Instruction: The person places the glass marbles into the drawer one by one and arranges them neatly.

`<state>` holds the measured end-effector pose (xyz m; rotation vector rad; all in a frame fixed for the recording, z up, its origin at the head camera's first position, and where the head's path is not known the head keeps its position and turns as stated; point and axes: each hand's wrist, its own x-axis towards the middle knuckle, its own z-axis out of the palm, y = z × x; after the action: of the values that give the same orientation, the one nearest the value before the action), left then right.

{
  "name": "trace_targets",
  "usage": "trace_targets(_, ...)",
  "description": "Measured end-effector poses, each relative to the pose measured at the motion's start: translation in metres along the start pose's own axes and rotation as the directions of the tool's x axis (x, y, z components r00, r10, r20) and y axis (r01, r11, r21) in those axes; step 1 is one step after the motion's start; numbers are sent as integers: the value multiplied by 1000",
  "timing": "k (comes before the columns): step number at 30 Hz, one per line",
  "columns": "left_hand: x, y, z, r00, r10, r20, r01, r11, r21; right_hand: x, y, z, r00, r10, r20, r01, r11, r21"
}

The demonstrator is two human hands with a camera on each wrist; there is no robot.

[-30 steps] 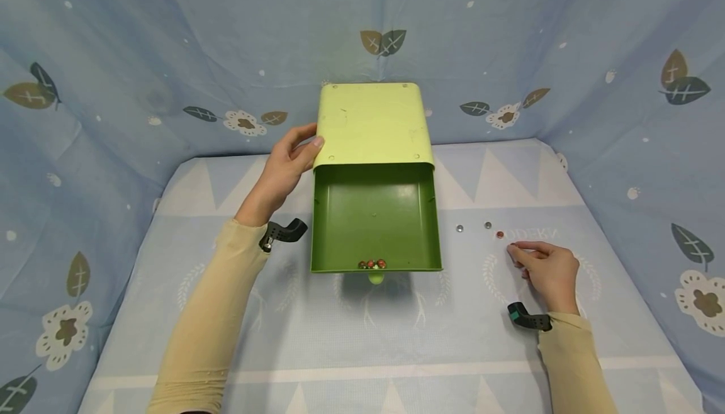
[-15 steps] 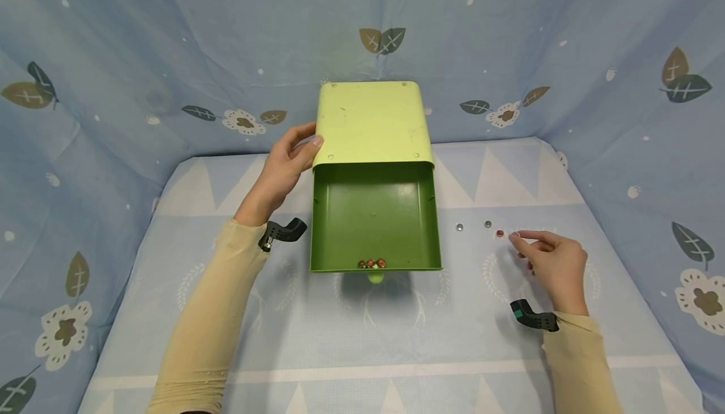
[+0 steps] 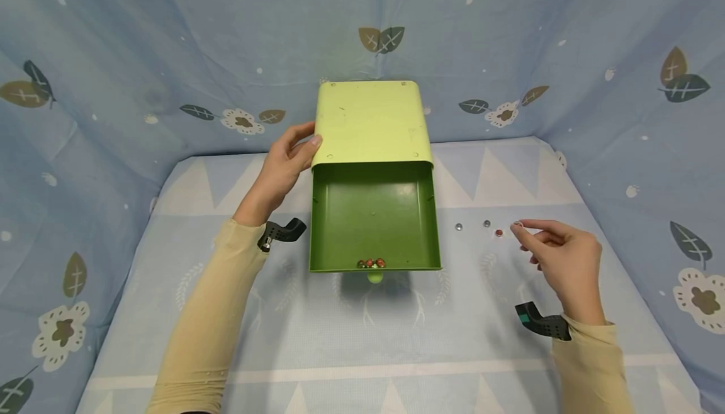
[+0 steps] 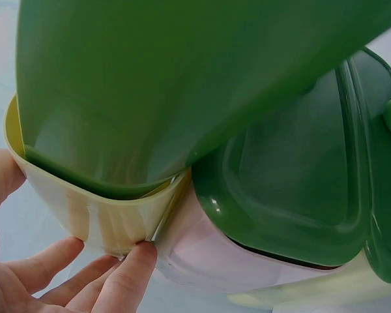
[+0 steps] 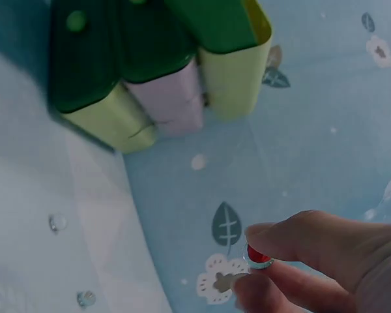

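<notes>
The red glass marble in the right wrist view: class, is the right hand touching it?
Touching: in the right wrist view, the right hand pinches the red glass marble, with no visible gap.

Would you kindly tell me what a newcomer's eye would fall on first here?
The open green drawer probably comes first, jutting from its yellow-green casing, central in the head view, with marbles at its front. Then comes the red marble pinched by the right hand, near three others on the table.
</notes>
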<state>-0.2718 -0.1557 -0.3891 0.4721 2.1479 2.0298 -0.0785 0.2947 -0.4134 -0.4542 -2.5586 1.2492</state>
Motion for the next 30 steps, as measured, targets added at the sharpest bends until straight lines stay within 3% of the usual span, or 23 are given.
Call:
trace_targets(11,-1,0,-1,1000,5,1,-5,1000,11,-16,-27,-6,996,-84,-7,85,994,64)
trace_targets(30,-1,0,0,1000,9,5,-9,1000,1,-40,-58,-13,983,-181,4,180,981,65)
